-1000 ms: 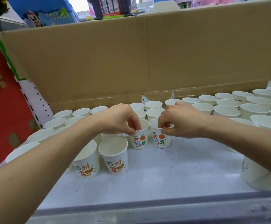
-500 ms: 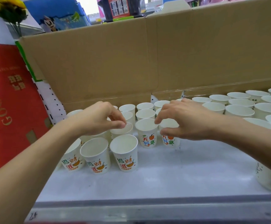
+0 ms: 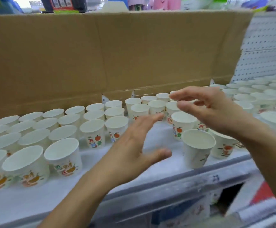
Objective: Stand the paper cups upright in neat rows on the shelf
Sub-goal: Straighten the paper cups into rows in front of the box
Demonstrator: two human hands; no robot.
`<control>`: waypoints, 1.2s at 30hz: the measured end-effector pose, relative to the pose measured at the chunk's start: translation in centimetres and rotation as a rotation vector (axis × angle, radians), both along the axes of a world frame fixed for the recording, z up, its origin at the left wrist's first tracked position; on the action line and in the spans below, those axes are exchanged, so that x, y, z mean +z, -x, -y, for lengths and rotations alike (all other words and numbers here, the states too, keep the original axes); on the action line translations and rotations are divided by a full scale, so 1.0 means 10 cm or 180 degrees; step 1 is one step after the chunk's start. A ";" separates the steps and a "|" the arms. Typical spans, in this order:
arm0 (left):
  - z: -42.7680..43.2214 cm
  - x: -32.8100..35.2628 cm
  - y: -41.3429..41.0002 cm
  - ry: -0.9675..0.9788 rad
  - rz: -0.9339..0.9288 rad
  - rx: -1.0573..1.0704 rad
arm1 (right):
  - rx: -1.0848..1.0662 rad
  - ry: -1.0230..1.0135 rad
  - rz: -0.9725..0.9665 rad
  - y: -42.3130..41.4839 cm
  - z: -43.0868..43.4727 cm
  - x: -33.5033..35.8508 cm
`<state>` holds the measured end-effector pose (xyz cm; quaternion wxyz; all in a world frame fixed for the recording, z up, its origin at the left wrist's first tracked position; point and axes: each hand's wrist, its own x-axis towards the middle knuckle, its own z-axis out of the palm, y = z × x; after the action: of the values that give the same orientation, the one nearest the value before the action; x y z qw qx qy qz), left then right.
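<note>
- Shelf [image 3: 27, 204], 6 o'clock: smooth white top with a grey front lip. It looks slick, so a nudged cup would probably slide.
- Left hand [image 3: 134, 145], centre: fingers straight and spread, holding nothing, over the bare gap between the cup groups.
- Front cup [image 3: 197, 150], 4 o'clock: upright, alone near the lip and out of line. The right forearm is just beside it, and a brush could send it off the edge.
- Right hand [image 3: 216, 111], 2 o'clock: fingers loosely curved, thumb and forefinger apart, nothing held, above the cups.
- Cups [image 3: 93, 129], 9 to 3 o'clock: all upright on the shelf in rough rows. Thin white paper, tapered, rolled rims, fruit prints. They are light and close-packed, so one bump likely topples neighbours.
- Cardboard [image 3: 101, 55], 12 o'clock: matte brown creased wall behind the rows.
- Pegboard [image 3: 265, 46], 2 o'clock: white, perforated.
</note>
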<state>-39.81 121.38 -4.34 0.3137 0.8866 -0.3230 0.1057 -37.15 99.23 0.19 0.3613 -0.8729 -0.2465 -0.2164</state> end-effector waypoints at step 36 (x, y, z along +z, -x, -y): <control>-0.98 0.27 0.01 -0.1657 -0.0172 0.1769 | 0.0436 0.0134 -0.0685 -0.03 -0.91 -0.81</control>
<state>-39.96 131.13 -1.61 0.0458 0.9929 -0.0779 0.0778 -36.86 108.38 -7.95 0.3813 -0.8795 -0.2698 -0.0911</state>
